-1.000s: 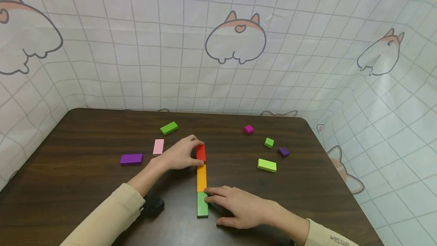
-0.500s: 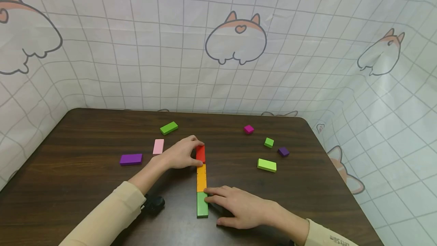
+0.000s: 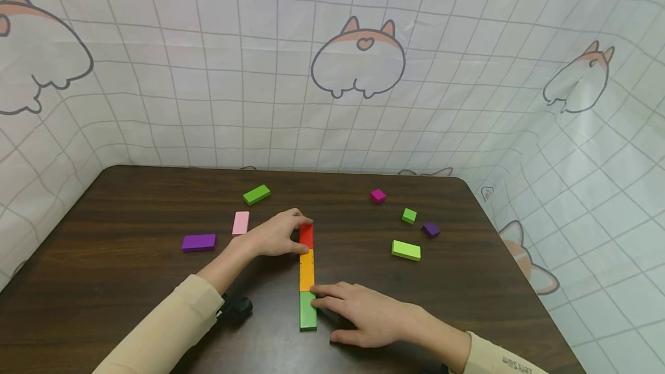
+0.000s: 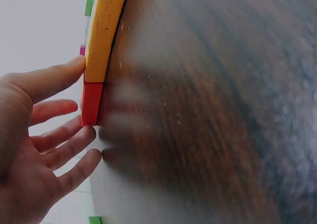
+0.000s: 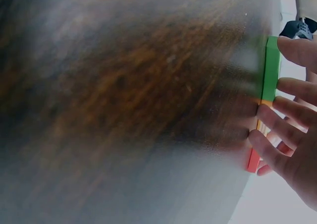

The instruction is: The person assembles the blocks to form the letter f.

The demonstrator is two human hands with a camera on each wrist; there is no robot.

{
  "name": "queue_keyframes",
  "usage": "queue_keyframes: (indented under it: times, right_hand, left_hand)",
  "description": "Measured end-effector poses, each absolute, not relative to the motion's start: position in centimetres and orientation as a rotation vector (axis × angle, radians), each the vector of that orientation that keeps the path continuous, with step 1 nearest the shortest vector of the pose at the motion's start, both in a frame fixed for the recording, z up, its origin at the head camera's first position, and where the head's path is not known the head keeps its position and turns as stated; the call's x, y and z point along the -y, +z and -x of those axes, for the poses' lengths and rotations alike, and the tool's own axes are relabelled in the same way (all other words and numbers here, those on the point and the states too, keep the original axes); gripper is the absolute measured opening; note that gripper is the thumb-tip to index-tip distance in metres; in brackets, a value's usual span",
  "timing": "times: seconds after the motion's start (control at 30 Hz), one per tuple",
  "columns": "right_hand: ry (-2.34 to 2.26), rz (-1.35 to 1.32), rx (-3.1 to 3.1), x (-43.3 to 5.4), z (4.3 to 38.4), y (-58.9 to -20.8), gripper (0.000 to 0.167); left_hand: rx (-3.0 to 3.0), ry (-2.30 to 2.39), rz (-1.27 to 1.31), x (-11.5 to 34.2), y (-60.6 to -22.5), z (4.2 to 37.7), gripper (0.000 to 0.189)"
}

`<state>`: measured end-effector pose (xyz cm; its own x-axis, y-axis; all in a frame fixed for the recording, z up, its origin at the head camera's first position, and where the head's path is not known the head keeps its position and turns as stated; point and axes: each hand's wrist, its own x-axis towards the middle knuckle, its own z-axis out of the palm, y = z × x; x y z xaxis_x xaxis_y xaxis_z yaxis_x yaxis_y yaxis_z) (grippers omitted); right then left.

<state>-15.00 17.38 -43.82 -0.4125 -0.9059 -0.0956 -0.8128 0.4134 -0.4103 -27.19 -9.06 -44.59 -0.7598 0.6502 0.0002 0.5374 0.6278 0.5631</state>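
Resting flat on the dark wooden table [image 3: 130, 235], three blocks are forming an end-to-end line near its middle: red block [image 3: 306, 236] farthest, orange block [image 3: 307, 270] in the centre, green block [image 3: 308, 311] nearest the person. The left hand [image 3: 275, 234] is cupping the red block, thumb at the red-orange seam and fingers curling round its far end; the left wrist view shows the fingers loosely spread, touching rather than clenching. The right hand [image 3: 363, 311] is lying nearly straight-fingered, fingertips pressing the side of the line at the orange-green joint.

Judging by look, these blocks are small, painted, rigid, light and fairly slick, likely sliding readily on the smooth top. Pinching each across its long side faces, or nudging at the ends, seems the surest hold.

Loose pieces are lying apart: pink block [image 3: 241, 223], purple block [image 3: 199, 242], lime block [image 3: 406, 250].
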Motion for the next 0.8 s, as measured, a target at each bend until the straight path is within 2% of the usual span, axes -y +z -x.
queue_keyframes:
  times: [0.8]
  right_hand:
    - [-0.456,1.446,-2.393,-16.89,14.07,-44.07,0.059]
  left_hand:
    - [-2.655,0.815,-1.021,9.51,-44.61,26.42,0.052]
